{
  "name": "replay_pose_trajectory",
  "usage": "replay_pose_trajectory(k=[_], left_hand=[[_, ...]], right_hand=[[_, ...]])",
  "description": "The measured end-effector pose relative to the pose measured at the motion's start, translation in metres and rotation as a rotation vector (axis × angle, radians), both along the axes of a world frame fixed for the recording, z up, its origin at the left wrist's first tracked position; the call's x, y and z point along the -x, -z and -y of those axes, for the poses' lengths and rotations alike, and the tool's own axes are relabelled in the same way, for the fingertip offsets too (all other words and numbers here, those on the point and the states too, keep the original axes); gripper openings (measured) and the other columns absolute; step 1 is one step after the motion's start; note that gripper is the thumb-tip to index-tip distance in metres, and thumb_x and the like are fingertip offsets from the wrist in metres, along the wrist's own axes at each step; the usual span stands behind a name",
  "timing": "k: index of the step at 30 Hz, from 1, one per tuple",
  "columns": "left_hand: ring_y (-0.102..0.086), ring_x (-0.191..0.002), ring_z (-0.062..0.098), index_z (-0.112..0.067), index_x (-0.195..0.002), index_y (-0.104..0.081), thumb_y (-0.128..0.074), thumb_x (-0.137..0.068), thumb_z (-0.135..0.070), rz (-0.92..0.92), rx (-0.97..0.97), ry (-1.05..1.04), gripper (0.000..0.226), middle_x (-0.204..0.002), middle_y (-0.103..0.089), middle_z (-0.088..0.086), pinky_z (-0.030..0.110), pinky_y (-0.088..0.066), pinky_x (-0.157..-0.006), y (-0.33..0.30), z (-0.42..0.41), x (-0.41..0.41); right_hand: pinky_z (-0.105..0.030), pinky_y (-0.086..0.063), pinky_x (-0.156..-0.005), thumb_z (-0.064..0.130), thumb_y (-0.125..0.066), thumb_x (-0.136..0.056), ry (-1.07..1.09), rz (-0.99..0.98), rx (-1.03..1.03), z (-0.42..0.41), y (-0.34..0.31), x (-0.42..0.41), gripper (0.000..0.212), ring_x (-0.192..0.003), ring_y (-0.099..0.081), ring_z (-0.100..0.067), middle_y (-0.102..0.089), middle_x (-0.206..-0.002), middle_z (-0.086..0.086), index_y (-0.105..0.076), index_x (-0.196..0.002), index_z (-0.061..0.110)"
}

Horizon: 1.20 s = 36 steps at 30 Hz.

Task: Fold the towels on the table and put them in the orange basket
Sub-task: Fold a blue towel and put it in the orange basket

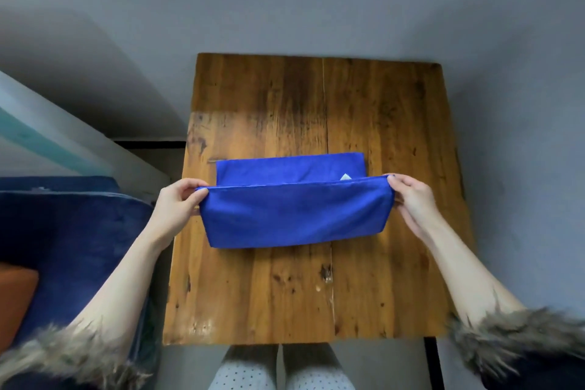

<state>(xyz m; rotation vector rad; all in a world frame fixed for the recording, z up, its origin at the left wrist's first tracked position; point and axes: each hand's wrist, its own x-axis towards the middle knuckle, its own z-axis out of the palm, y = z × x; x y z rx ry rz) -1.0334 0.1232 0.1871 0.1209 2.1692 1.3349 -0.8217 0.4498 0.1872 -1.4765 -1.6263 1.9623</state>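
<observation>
Towel (294,215) stretched between left hand (177,203), right hand (411,199), corners pinched

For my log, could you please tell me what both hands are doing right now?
Left hand: pinching the blue towel's left end.
Right hand: pinching its right end.

Dark sleeves (538,370) pushed up, grey-brown fur cuffs (512,336). Bare forearms. Light trousers (240,374), small dark dots. Dark nail polish.
</observation>
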Motion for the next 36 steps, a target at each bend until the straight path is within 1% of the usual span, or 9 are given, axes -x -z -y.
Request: replay_pose_trajectory(k=[7, 10, 16, 20, 26, 28, 30, 33, 36], left_hand=[[-0.06, -0.067, 0.0, -0.022, -0.086, -0.063, -0.053, -0.093, -0.007, -0.103, 0.004, -0.071, 0.019, -0.081, -0.064, -0.003, 0.01, -0.05, -0.054, 0.026, -0.029, 0.038], [-0.058, -0.068, 0.007, -0.02, -0.087, -0.064, -0.054, -0.093, -0.008, -0.101, 0.043, -0.095, 0.017, -0.078, -0.062, -0.001, 0.011, -0.05, -0.053, 0.044, -0.036, 0.053], [-0.059, -0.072, 0.012, -0.014, -0.094, -0.068, -0.057, -0.092, -0.012, -0.05, 0.133, -0.086, 0.012, -0.084, -0.066, 0.005, 0.028, -0.055, -0.067, 0.084, -0.04, 0.066], [-0.055, -0.06, 0.002, -0.009, -0.099, -0.068, -0.059, -0.091, -0.015, -0.094, 0.171, -0.118, 0.013, -0.086, -0.065, 0.007, 0.007, -0.043, -0.05, 0.096, -0.047, 0.069], [-0.059, -0.079, 0.018, -0.015, -0.095, -0.068, -0.059, -0.09, -0.017, -0.19, 0.255, -0.061, 0.01, -0.089, -0.066, 0.005, 0.012, -0.045, -0.062, 0.099, -0.054, 0.072], [-0.057, -0.077, 0.017, -0.013, -0.102, -0.066, -0.059, -0.09, -0.017, -0.251, 0.302, -0.09, 0.015, -0.096, -0.065, 0.01, 0.02, -0.043, -0.074, 0.103, -0.055, 0.07], [-0.053, -0.078, 0.012, -0.009, -0.118, -0.058, -0.057, -0.091, -0.015, -0.389, 0.327, -0.124, 0.028, -0.108, -0.057, 0.014, 0.016, -0.036, -0.083, 0.106, -0.055, 0.066], [-0.051, -0.108, 0.027, -0.007, -0.131, -0.048, -0.048, -0.093, -0.014, -0.612, 0.369, -0.038, 0.038, -0.122, -0.049, 0.02, 0.034, -0.037, -0.098, 0.107, -0.056, 0.049], [-0.035, -0.132, 0.034, -0.014, -0.135, -0.046, -0.041, -0.091, -0.025, -0.79, 0.494, 0.262, 0.045, -0.139, -0.045, 0.016, 0.054, -0.025, -0.108, 0.116, -0.068, 0.004]], right_hand=[[-0.024, -0.042, -0.063, 0.007, -0.051, -0.093, 0.015, 0.03, -0.076, -0.022, 0.025, 0.056, 0.017, -0.075, -0.056, -0.014, -0.063, -0.085, -0.005, -0.064, -0.084, 0.014], [-0.02, -0.043, -0.06, 0.009, -0.053, -0.093, 0.006, 0.076, -0.111, -0.032, 0.041, 0.073, 0.012, -0.075, -0.057, -0.013, -0.064, -0.088, -0.006, -0.065, -0.094, 0.009], [-0.011, -0.045, -0.058, 0.011, -0.052, -0.094, -0.03, 0.2, -0.193, -0.039, 0.072, 0.091, 0.019, -0.088, -0.056, -0.014, -0.063, -0.099, -0.008, -0.064, -0.106, 0.004], [-0.012, -0.044, -0.063, 0.012, -0.05, -0.095, -0.012, 0.272, -0.233, -0.038, 0.084, 0.097, 0.023, -0.093, -0.055, -0.012, -0.061, -0.103, -0.006, -0.063, -0.111, 0.003], [-0.018, -0.042, -0.069, 0.015, -0.049, -0.096, -0.012, 0.335, -0.337, -0.035, 0.094, 0.093, 0.023, -0.096, -0.055, -0.014, -0.062, -0.106, -0.004, -0.064, -0.111, 0.007], [-0.022, -0.04, -0.078, 0.016, -0.049, -0.096, -0.004, 0.379, -0.432, -0.035, 0.097, 0.093, 0.023, -0.101, -0.057, -0.017, -0.063, -0.109, -0.006, -0.064, -0.112, 0.008], [-0.018, -0.035, -0.082, 0.017, -0.047, -0.096, -0.001, 0.431, -0.579, -0.032, 0.096, 0.091, 0.026, -0.105, -0.054, -0.018, -0.058, -0.117, -0.01, -0.061, -0.116, 0.007], [-0.015, -0.031, -0.089, 0.017, -0.043, -0.096, -0.118, 0.347, -0.919, -0.007, 0.09, 0.081, 0.033, -0.112, -0.049, -0.022, -0.053, -0.121, -0.017, -0.055, -0.123, 0.002], [-0.043, -0.028, -0.109, 0.021, -0.04, -0.093, -0.534, 0.208, -1.194, 0.041, 0.108, 0.069, 0.042, -0.128, -0.039, -0.025, -0.051, -0.133, -0.017, -0.05, -0.13, 0.004]])
